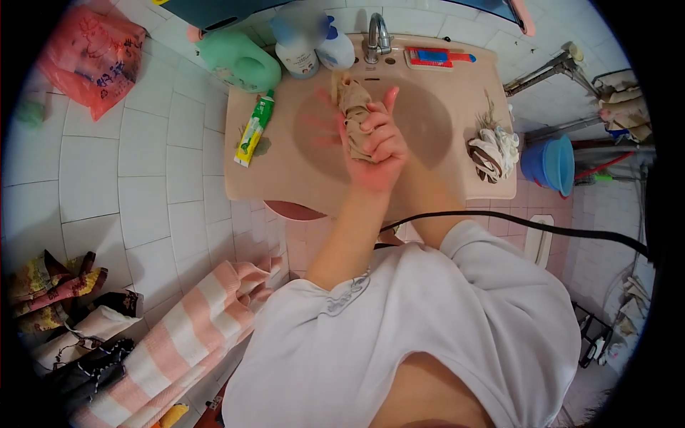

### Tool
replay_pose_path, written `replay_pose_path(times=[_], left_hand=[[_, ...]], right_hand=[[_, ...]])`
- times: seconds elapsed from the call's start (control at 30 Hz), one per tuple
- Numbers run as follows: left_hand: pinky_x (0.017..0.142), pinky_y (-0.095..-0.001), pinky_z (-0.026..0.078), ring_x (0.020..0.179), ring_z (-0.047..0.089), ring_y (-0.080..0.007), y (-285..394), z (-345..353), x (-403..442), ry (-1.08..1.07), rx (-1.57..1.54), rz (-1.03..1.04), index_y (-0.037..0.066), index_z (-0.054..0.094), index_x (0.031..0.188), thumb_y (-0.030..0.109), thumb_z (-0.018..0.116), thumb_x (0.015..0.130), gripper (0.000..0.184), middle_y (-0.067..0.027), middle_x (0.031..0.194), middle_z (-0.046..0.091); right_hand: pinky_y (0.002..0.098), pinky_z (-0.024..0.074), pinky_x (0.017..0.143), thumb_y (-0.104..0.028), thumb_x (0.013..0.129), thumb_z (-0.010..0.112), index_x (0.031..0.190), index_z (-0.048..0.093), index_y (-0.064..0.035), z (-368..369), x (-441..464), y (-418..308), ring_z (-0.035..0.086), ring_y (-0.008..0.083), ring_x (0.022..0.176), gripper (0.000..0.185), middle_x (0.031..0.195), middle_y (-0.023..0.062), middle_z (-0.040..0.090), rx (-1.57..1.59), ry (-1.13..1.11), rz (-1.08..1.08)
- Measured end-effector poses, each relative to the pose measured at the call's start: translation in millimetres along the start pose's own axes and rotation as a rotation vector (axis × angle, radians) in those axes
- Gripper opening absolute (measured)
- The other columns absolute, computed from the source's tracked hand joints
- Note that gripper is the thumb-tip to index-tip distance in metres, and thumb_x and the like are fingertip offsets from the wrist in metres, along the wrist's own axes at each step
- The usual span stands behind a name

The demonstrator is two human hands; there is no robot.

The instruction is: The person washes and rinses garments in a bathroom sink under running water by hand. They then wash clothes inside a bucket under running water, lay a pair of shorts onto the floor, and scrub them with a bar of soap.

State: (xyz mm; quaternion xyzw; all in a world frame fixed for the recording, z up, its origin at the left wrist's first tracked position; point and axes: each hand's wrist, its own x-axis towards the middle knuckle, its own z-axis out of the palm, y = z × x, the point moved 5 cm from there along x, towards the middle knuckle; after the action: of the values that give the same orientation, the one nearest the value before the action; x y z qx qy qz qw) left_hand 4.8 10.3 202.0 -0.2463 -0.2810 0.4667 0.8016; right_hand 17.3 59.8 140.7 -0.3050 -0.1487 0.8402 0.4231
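Observation:
My left hand (376,158) is over the sink basin (432,132), palm turned up, with its fingers curled round a bunched beige cloth (354,107). The cloth is twisted lengthwise, and its upper end sticks out past the fingers towards the tap. Behind and partly hidden by it is my right hand (325,123), reaching across from the right. Its fingers point left and are smeared by motion, so whether they grip the cloth I cannot tell. The chrome tap (377,39) stands just beyond the hands.
Left on the counter are a green jug (239,63), pump bottles (296,50) and a yellow-green tube (255,132). A red-and-blue brush (437,58) lies right of the tap, and crumpled white-and-brown cloth (494,153) at the right edge. A blue bucket (548,165) and black cable (514,217) are at right.

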Motion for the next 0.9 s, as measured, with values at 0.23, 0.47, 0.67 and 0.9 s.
replay_pose_path(times=[0.23, 0.47, 0.67, 0.9], left_hand=[[0.038, -0.0228, 0.029, 0.048, 0.039, -0.0108, -12.0, 15.8, -24.0, 0.009, 0.143, -0.119, 0.002, 0.045, 0.107, 0.036, 0.055, 0.08, 0.045, -0.0012, 0.072, 0.047], [0.038, -0.0232, 0.027, 0.044, 0.038, -0.0101, 13.2, -12.3, -46.1, 0.506, 0.962, -0.093, 0.007, 0.049, 0.092, 0.023, 0.055, 0.081, 0.021, -0.0011, 0.064, 0.047], [0.039, -0.0251, 0.03, 0.043, 0.041, -0.0115, 62.7, -42.5, -50.5, 0.847, 1.728, 0.126, 0.007, 0.051, 0.082, 0.021, 0.057, 0.077, 0.016, -0.0019, 0.057, 0.047], [0.063, -0.0377, 0.047, 0.081, 0.061, -0.0339, 108.1, -63.5, -50.1, 1.079, 2.722, 0.205, -0.002, 0.056, 0.095, 0.029, 0.059, 0.074, 0.038, -0.0202, 0.083, 0.063]], right_hand=[[0.0288, 0.0444, 0.069, -0.031, 0.085, 0.054, 0.082, 0.046, -0.012, 60.2, -7.0, -19.2, 0.047, 0.0107, 0.069, 0.021, 0.076, 0.0009, 0.05, 0.485, -0.713, 0.408], [0.0261, 0.0445, 0.051, -0.009, 0.077, 0.062, 0.074, 0.047, -0.0082, 41.5, 0.6, -23.3, 0.047, 0.0099, 0.054, 0.015, 0.066, 0.0012, 0.049, -0.293, -0.288, 0.294], [0.0297, 0.0461, 0.053, -0.011, 0.069, 0.065, 0.078, 0.057, -0.0021, -0.4, 19.2, -9.8, 0.056, 0.0178, 0.059, 0.015, 0.071, 0.0087, 0.058, -0.862, 0.08, 0.096], [0.037, 0.0454, 0.071, -0.014, 0.067, 0.057, 0.082, 0.059, -0.0009, -32.5, 14.6, 4.0, 0.058, 0.0337, 0.081, 0.02, 0.087, 0.0193, 0.061, -1.239, 0.565, -0.543]])
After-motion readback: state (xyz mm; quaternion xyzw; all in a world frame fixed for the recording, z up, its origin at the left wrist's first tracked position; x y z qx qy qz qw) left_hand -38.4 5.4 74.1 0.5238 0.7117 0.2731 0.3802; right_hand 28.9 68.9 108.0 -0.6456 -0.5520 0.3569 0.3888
